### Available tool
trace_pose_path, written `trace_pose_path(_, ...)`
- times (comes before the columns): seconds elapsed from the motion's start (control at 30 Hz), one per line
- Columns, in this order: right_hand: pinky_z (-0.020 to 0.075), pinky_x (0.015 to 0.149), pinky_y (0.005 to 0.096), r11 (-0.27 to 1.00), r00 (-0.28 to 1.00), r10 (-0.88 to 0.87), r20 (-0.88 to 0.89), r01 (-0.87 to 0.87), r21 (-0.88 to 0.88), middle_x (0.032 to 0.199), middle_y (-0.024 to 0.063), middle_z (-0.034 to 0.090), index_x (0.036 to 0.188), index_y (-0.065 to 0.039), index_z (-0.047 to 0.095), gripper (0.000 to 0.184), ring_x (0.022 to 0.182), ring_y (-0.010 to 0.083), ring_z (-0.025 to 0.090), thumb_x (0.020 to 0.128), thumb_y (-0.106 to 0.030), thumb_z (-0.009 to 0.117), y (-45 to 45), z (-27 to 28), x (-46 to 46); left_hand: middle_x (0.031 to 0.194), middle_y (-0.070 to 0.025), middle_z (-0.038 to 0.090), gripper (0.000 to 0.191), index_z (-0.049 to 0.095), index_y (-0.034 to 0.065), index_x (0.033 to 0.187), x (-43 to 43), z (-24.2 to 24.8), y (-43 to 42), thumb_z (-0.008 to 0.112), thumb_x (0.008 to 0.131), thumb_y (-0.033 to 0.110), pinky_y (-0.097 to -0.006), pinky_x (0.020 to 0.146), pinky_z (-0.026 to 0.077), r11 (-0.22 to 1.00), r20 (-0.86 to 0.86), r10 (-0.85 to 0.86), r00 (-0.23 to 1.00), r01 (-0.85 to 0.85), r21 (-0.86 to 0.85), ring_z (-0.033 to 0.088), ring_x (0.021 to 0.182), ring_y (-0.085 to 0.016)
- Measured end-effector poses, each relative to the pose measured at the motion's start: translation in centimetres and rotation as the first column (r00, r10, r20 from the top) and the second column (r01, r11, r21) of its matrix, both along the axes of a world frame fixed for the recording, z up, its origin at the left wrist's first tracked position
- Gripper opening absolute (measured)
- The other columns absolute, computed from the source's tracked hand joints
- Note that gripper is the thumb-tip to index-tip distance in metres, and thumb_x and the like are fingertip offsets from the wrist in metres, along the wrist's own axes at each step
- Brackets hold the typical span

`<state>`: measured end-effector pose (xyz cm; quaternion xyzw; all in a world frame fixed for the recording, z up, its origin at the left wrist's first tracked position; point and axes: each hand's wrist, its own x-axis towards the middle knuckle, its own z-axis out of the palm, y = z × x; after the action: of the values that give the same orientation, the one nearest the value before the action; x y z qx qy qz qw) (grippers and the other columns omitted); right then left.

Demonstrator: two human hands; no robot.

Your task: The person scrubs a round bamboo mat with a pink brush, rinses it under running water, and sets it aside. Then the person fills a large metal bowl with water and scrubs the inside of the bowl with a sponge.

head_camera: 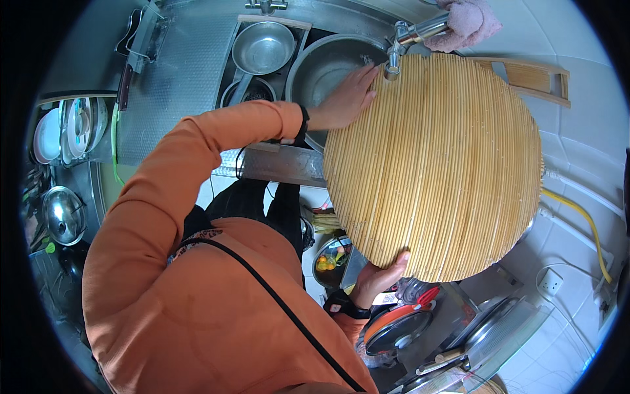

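Note:
A large round tray (433, 167) of pale stalks laid side by side is tilted in front of me to the right, partly over a large metal basin (315, 74). My right hand (379, 278) grips its lower rim, thumb on the upper face and fingers hidden beneath. At the upper left rim, my left hand (347, 98) lies against the edge with its fingers stretched out. Whether those fingers grip the rim is unclear. The chrome tap (392, 69) comes down in front of the tray's top edge.
Left of the basin, a metal saucepan (263, 49) stands above a smaller pot (256, 91). A cleaver (130, 79) lies at the textured metal counter's (182, 74) left edge. A pink cloth (472, 22) hangs on the tap pipe. Below right are a red-rimmed lid (398, 330) and a wall socket (550, 281).

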<state>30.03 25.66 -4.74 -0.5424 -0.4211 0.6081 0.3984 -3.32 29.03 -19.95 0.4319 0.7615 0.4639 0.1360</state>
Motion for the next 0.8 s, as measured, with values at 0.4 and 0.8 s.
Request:
trace_pose_path(0.4, 0.0509, 0.092, 0.0431, 0.999, 0.999, 0.002, 0.05, 0.0, -0.046, 0.126, 0.0179, 0.057, 0.134, 0.005, 0.045, 0.058, 0.111, 0.0281, 0.061, 0.101, -0.043, 0.051, -1.0, 0.1, -0.2, 0.136, -0.0241, 0.038, 0.04, 0.038, -0.0023, 0.132, 5.7, 2.6, -4.4, 0.051, 0.095, 0.006, -0.0492, 0.114, 0.03, 0.994, 0.099, -0.098, 0.99, 0.103, -0.043, 0.034, 0.135, -0.042)
trace_pose_path(0.8, 0.0555, 0.086, 0.045, 0.996, 0.997, 0.062, 0.043, -0.058, -0.07, 0.135, 0.017, 0.051, 0.149, -0.005, 0.028, 0.06, 0.111, 0.0282, 0.061, 0.101, -0.029, 0.054, -1.7, -2.8, 0.4, 0.12, -0.0264, 0.044, 0.034, 0.043, -0.0021, 0.118, 6.4, -6.2, -3.5, 0.051, 0.085, -0.001, -0.0524, 0.104, 0.035, 0.993, 0.092, -0.086, 0.992, 0.092, -0.072, 0.041, 0.12, -0.044)
